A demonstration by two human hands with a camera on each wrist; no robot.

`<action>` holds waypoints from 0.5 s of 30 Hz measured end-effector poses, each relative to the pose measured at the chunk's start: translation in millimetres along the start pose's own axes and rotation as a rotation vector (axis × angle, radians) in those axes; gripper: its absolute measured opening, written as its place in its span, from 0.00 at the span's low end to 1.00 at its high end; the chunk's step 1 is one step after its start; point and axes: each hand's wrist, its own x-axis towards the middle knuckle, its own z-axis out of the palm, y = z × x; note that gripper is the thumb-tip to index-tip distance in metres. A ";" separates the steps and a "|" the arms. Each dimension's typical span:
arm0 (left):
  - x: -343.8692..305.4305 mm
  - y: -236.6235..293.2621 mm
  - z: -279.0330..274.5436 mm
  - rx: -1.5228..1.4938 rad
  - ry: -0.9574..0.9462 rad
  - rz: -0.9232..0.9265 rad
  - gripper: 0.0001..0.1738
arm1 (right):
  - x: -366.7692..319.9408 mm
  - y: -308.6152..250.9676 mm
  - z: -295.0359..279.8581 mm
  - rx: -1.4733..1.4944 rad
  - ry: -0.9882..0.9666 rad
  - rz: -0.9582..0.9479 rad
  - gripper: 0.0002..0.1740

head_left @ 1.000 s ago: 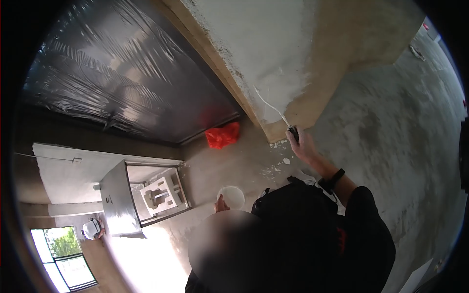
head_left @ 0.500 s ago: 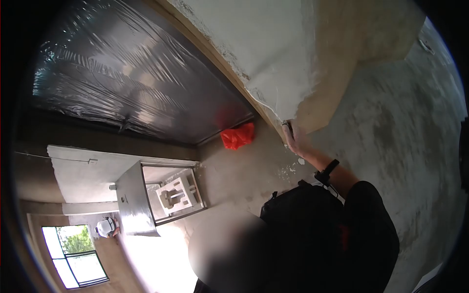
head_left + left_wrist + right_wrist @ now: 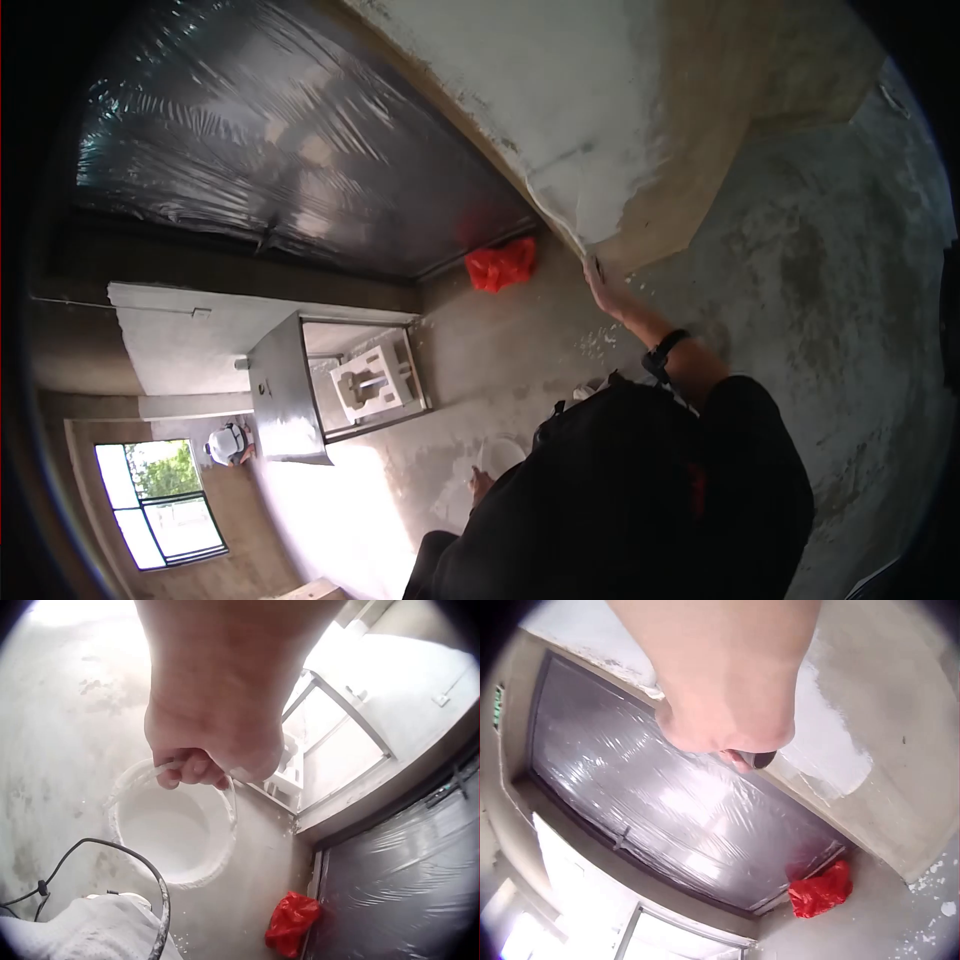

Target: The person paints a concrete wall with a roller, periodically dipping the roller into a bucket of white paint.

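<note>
My right hand (image 3: 607, 290) grips a putty knife by its handle, low by the corner edge of a partly white-coated wall (image 3: 590, 130). In the right wrist view the dark round end of the putty knife handle (image 3: 763, 760) shows beneath the curled fingers, while the blade is hidden behind the hand. A pale line of filler runs along the wall edge above my hand in the head view. My left hand (image 3: 214, 746) curls its fingers round the handle of a white bucket (image 3: 187, 884), at its rim. White filler coats the bucket's inside.
Plastic sheeting (image 3: 300, 130) covers an opening beside the wall edge. A red plastic bag (image 3: 500, 264) lies at its foot. White crumbs (image 3: 598, 343) dot the concrete floor. An open metal door (image 3: 288, 390) and a person in a white cap (image 3: 228, 443) are farther left. A dark cable (image 3: 154, 874) loops near the bucket.
My right hand has turned and come in against the wall's corner edge, and less of the putty knife shows. The bucket, out of sight half a second ago, shows again. The head view has shifted.
</note>
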 end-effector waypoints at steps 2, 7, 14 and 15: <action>27.7 -16.5 13.6 0.017 0.003 -0.002 0.30 | -8.0 12.3 -9.3 -0.027 0.042 -0.065 0.13; 16.1 -10.9 -0.7 0.101 -0.065 0.084 0.30 | -37.4 10.8 -29.8 -0.049 0.074 0.169 0.20; 32.1 -25.6 -11.7 0.195 -0.120 0.162 0.29 | -63.7 39.3 -50.4 -0.249 -0.019 0.490 0.28; 17.8 -22.2 -14.1 0.205 -0.114 0.155 0.29 | -65.2 43.4 -52.0 -0.294 -0.003 0.496 0.30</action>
